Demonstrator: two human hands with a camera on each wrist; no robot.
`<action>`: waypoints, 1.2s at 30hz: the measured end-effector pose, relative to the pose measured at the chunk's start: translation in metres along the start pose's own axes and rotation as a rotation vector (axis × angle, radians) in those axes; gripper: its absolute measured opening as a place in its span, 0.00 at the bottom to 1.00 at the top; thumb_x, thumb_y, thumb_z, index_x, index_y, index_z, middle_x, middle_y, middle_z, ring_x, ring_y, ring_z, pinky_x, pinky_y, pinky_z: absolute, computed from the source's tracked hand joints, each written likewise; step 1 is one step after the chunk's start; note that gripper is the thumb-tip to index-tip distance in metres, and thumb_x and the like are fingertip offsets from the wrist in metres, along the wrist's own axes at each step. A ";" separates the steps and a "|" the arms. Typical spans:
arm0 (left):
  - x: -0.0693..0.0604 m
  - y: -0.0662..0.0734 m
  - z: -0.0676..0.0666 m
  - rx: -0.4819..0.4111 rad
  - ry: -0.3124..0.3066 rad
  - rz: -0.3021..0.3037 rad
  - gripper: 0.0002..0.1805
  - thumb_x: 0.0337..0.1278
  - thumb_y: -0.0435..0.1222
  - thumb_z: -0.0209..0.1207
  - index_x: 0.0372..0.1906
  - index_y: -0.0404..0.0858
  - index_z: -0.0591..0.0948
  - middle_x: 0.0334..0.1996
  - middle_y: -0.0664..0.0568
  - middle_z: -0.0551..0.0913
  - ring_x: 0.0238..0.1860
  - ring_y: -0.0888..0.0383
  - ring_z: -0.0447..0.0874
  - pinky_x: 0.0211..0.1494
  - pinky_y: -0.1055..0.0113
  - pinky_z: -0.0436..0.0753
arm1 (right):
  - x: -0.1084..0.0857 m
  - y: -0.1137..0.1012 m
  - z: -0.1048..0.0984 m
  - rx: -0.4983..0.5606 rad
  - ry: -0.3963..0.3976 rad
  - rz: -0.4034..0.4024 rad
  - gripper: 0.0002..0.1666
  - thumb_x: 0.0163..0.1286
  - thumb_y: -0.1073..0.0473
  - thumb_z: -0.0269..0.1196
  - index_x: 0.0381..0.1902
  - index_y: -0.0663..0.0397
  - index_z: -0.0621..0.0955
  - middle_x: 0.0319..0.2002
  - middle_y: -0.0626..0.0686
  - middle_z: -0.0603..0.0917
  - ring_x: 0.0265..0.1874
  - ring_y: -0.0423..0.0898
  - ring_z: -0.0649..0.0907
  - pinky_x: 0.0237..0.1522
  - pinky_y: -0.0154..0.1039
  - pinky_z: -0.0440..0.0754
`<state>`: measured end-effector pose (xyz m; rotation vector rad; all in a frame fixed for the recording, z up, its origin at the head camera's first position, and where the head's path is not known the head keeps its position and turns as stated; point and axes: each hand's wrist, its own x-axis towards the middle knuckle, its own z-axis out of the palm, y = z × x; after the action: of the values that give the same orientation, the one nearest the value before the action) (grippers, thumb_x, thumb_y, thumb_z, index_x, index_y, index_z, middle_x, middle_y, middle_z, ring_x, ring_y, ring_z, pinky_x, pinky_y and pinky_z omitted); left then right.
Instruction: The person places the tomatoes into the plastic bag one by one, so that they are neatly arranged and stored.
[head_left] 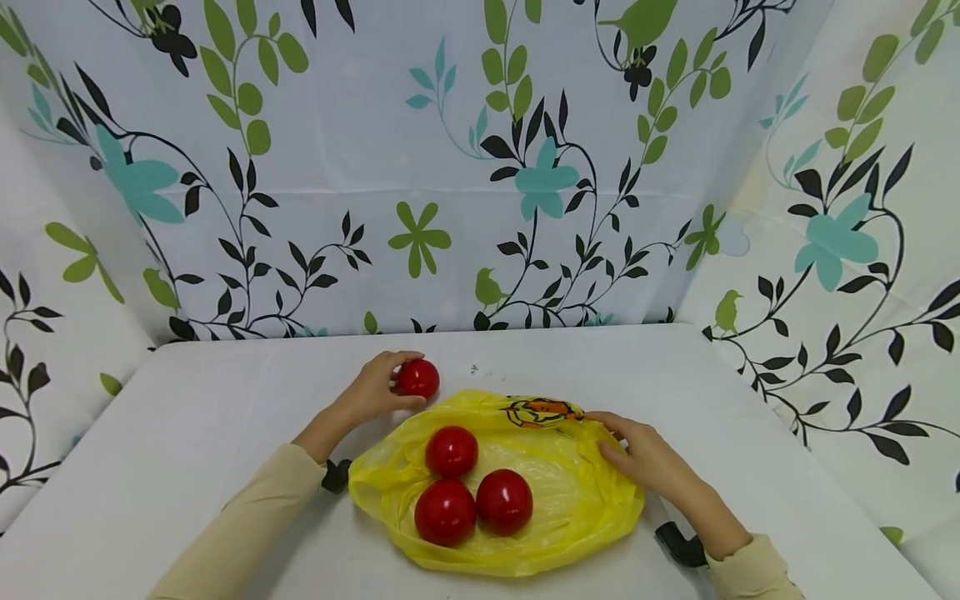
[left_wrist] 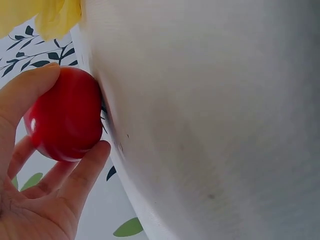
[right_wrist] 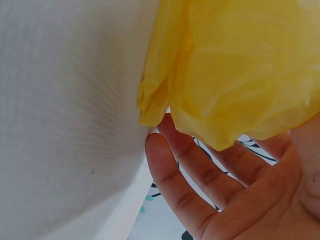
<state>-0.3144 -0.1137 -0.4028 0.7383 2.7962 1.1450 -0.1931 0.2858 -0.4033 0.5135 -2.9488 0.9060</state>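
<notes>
My left hand (head_left: 381, 387) holds a shiny red round fruit (head_left: 417, 379), apple-like or tomato-like, on the table behind the bag's left part. The left wrist view has the thumb on one side of this red fruit (left_wrist: 67, 117) and the fingers round the other. A yellow plastic bag (head_left: 570, 492) lies spread with its mouth towards me, and three similar red fruits (head_left: 505, 502) sit on its left half. At the bag's right rim, my right hand (head_left: 648, 458) grips the plastic between thumb and fingers. Yellow plastic (right_wrist: 240, 70) covers part of that hand in the right wrist view.
The bag and fruits are on a white table (head_left: 225, 392). Behind and at both sides hangs a white cloth (head_left: 337, 167) with leaf and flower prints. Dark straps (head_left: 681, 546) show at both wrists. An orange and black print (head_left: 543, 412) marks the bag's far edge.
</notes>
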 end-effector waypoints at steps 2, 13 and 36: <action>-0.001 -0.001 0.000 0.006 0.003 -0.003 0.38 0.49 0.38 0.73 0.66 0.38 0.71 0.57 0.36 0.72 0.54 0.40 0.75 0.54 0.51 0.83 | 0.000 -0.001 0.001 0.006 0.006 -0.008 0.23 0.71 0.63 0.58 0.63 0.56 0.74 0.56 0.59 0.80 0.43 0.49 0.80 0.43 0.47 0.81; -0.006 0.007 -0.008 0.054 0.024 0.040 0.38 0.49 0.38 0.73 0.66 0.38 0.71 0.60 0.36 0.71 0.54 0.41 0.76 0.52 0.53 0.84 | -0.001 -0.002 0.004 0.014 0.006 -0.024 0.23 0.71 0.64 0.58 0.63 0.55 0.75 0.56 0.59 0.81 0.43 0.50 0.80 0.44 0.50 0.81; -0.011 0.049 -0.029 0.107 0.063 0.195 0.38 0.48 0.37 0.73 0.66 0.39 0.72 0.57 0.39 0.73 0.51 0.46 0.77 0.51 0.55 0.85 | 0.000 -0.004 -0.001 0.000 0.009 -0.028 0.22 0.71 0.64 0.58 0.62 0.57 0.75 0.57 0.61 0.80 0.43 0.50 0.80 0.45 0.50 0.81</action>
<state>-0.2908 -0.1074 -0.3507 1.0211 2.9104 1.0685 -0.1922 0.2830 -0.4008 0.5475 -2.9257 0.9030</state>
